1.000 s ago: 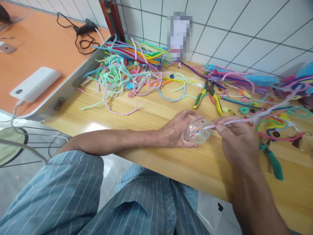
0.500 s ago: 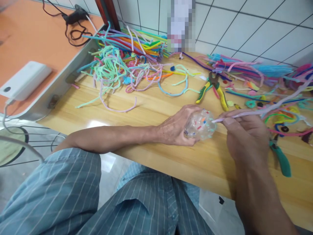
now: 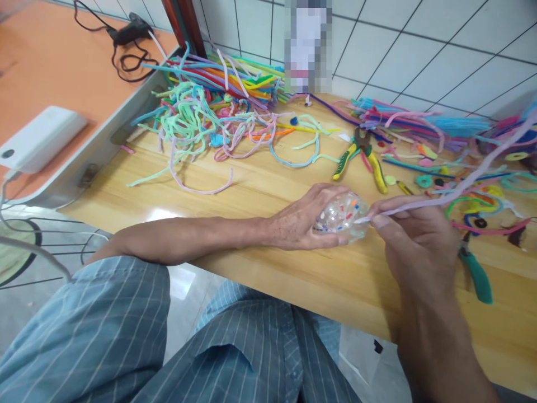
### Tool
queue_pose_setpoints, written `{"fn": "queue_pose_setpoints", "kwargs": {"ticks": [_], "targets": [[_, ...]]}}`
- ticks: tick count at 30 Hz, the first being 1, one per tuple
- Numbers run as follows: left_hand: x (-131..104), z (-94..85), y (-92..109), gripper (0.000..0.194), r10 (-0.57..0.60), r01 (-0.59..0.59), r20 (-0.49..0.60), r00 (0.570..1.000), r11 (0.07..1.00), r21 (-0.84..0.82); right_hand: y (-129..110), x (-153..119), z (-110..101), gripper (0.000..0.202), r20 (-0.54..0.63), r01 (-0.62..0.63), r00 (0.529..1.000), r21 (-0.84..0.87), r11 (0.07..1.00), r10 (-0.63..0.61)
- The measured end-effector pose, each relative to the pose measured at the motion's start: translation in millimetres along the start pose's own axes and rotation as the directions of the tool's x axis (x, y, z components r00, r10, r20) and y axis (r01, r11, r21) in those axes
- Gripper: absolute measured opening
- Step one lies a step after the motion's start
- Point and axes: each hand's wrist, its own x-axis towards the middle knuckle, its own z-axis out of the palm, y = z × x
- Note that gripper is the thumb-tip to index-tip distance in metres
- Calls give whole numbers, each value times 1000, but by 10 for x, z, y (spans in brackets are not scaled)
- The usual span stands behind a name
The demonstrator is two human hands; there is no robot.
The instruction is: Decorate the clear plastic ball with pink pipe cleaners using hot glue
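Left grip (image 3: 302, 221) cupping clear ball (image 3: 342, 215), right grip (image 3: 419, 240) pinching lilac stem (image 3: 457, 193), end cropped

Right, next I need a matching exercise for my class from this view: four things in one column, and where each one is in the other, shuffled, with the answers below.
Things
1. lilac pipe cleaner
2. pliers with yellow-and-green handles
3. white power bank
4. clear rounded piece with coloured specks

Places
A. on the orange surface, with a cable attached
B. in the grasp of the left hand
C. pinched between fingers of the right hand
D. lying on the wooden table, handles spread apart

Right pairs: 1-C, 2-D, 3-A, 4-B
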Motion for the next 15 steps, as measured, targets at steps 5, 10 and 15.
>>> {"fn": "queue_pose_setpoints", "kwargs": {"ticks": [5,10,15], "targets": [[0,-9,-14,87,-10,10,33,999,1000,-24,32,-3,-6,15,20,-8,1000,16,1000,8],[-7,-10,-53,91,26,-26,35,999,1000,-14,49,-5,-12,13,24,18,1000,22,1000,-18],[-22,15,-135,114,56,-58,51,997,997,43,94,32,-17,15,-14,17,1000,18,1000,-17]]}}
